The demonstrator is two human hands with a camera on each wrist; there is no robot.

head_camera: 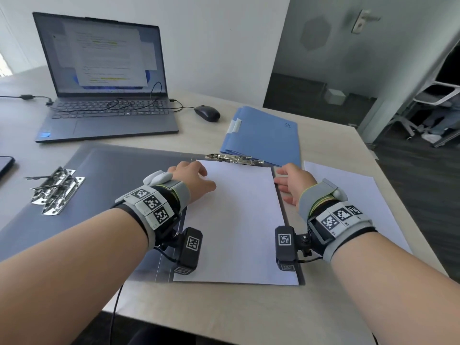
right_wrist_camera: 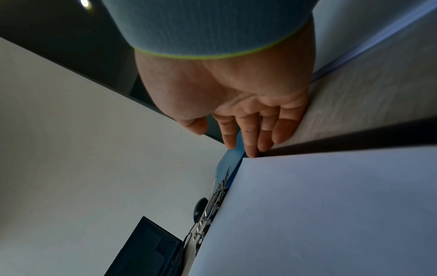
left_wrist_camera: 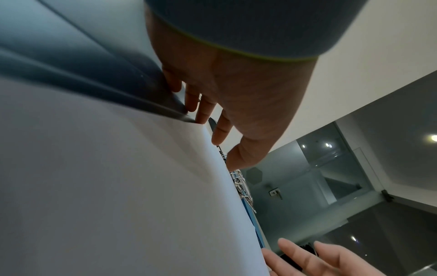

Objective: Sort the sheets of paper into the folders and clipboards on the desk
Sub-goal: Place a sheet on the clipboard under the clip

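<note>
The white sheet (head_camera: 239,220) is lying lengthwise between both hands on the grey folder (head_camera: 104,175). The left hand (head_camera: 191,178) is touching its far left corner with relaxed fingers, and the right hand (head_camera: 293,183) is lying open beside its right edge

Head view is bright and evenly lit, with wide-angle bending at the edges and a washed-out laptop screen (head_camera: 99,56). Both wrist views are dimmer, soft and strongly distorted; ceiling lights (left_wrist_camera: 434,138) glare as bright spots.
</note>
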